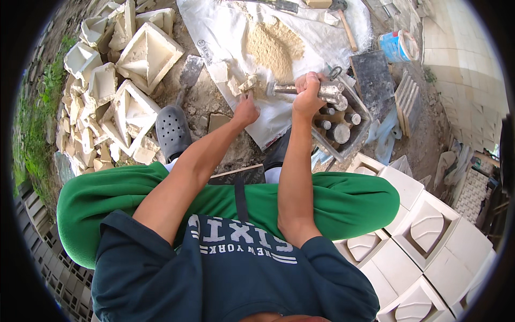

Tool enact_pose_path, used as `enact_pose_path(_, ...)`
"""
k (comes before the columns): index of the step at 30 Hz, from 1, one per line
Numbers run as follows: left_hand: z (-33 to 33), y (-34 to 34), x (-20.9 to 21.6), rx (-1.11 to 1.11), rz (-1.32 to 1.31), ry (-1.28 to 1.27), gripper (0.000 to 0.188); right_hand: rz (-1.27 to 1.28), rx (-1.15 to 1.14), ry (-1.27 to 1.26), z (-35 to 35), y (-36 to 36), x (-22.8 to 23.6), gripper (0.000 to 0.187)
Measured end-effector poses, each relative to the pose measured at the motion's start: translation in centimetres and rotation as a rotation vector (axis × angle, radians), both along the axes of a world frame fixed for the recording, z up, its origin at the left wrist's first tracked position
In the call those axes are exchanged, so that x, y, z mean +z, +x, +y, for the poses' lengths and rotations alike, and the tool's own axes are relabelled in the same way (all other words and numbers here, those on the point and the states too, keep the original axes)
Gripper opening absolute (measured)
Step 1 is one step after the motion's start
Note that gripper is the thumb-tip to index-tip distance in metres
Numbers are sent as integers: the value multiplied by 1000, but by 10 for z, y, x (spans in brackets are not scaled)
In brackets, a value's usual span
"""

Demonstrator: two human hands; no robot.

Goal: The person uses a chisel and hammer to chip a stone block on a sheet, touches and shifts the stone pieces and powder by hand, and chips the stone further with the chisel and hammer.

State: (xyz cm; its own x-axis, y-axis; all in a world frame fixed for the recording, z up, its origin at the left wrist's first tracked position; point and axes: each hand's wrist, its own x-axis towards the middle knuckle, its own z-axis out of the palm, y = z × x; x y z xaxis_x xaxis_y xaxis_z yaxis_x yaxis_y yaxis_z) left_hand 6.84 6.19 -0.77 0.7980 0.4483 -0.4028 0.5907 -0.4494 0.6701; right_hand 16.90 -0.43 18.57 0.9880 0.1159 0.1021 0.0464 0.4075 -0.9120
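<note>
My left hand (247, 110) is closed, its fingertips against a small broken cream-coloured chunk (248, 83) at the edge of a white sheet (214, 35). My right hand (308, 95) is wrapped round a mortar-crusted metal tool (331, 91). A narrow end of it points left toward the chunk, and thick rounded ends stick out to the right; its exact kind is unclear. Just below and right of that hand, a grey crate (360, 126) holds several upright cylinders (339, 132) with pale round ends. Another pale fragment (220, 72) lies left of the chunk.
Broken hollow cream blocks (150, 53) are piled at left. Sandy powder (271, 48) lies on the sheet. A trowel (190, 72) rests near my grey clog (173, 131). Rightward are a dark board (372, 78), a blue-and-white bucket (398, 46) and rows of moulded pale blocks (424, 228).
</note>
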Motion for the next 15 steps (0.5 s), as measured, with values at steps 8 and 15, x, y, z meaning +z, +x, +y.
enact_pose_path(8,-2,21,-8,-145,25,18,58,11,23,-33,0,-5,1,20)
enact_pose_path(15,3,14,-13,-172,-27,80,47,125,-50,80,-11,-1,12,23)
